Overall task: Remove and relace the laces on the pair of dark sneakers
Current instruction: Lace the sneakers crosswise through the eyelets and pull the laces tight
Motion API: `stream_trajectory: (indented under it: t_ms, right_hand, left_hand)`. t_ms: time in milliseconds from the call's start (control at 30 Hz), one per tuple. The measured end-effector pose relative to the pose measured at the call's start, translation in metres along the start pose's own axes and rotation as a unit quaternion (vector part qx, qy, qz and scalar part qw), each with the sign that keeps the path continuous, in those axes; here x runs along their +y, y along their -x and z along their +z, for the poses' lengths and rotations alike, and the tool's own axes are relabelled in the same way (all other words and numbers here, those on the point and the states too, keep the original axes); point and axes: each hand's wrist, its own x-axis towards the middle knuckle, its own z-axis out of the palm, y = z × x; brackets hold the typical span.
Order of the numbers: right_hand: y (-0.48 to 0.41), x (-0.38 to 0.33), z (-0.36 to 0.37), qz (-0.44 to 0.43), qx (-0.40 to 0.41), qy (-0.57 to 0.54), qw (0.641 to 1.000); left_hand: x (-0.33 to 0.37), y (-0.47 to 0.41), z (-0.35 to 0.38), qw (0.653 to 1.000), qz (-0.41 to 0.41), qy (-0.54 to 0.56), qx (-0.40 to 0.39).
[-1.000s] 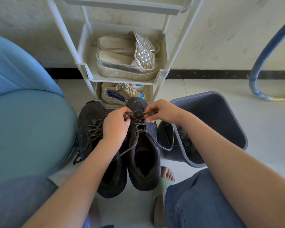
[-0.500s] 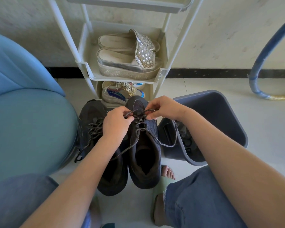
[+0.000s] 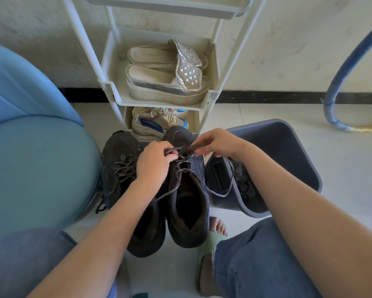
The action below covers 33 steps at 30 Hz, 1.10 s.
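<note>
Two dark sneakers stand side by side on the floor, toes pointing away from me. The left sneaker (image 3: 120, 155) is laced with a speckled grey lace whose ends trail off to the left. The right sneaker (image 3: 188, 203) has its lace (image 3: 221, 193) threaded only near the toe. My left hand (image 3: 153, 163) pinches one strand of that lace above the eyelets. My right hand (image 3: 218, 143) pinches the other strand, and the long loose end loops down to the right over the bin's edge.
A white shoe rack (image 3: 114, 91) stands right behind the sneakers with silver platform sandals (image 3: 167, 82) and a pale trainer (image 3: 157, 122). A grey bin (image 3: 288, 151) sits at the right, a blue seat (image 3: 36, 168) at the left. My sandalled foot (image 3: 217, 226) is beside the right sneaker.
Both hands stayed at the toe end of the right sneaker, pinching the lace. The loose lace end at the right swung out a little wider over the bin.
</note>
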Motion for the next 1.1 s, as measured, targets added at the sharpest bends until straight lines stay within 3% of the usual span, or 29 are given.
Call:
stream_trajectory:
  t_ms: [100,367,700,867,1000,1100]
  right_hand:
    - [-0.001,-0.001,0.004,-0.013,-0.051,0.039,0.998]
    - [-0.004,-0.006,0.010,-0.046,-0.003,0.081,0.996]
    - [-0.002,-0.011,0.012,-0.047,0.003,0.091,0.995]
    - [0.007,-0.007,0.005,0.010,0.012,0.056,0.998]
    - [0.018,-0.002,0.006,-0.008,-0.027,0.006,1.000]
    - [0.018,-0.003,0.012,-0.030,-0.018,0.010,0.999]
  left_hand:
    - [0.002,0.001,0.004,1.000,0.012,-0.027,0.010]
    - [0.009,0.003,0.005,0.995,0.043,-0.090,0.008]
    - [0.007,0.001,0.007,0.998,0.036,-0.029,-0.040]
    - [0.004,0.001,-0.011,0.999,-0.019,0.005,0.030]
    - [-0.001,0.008,-0.016,0.998,-0.027,0.016,-0.062]
    - [-0.003,0.012,-0.015,0.999,-0.010,0.018,-0.044]
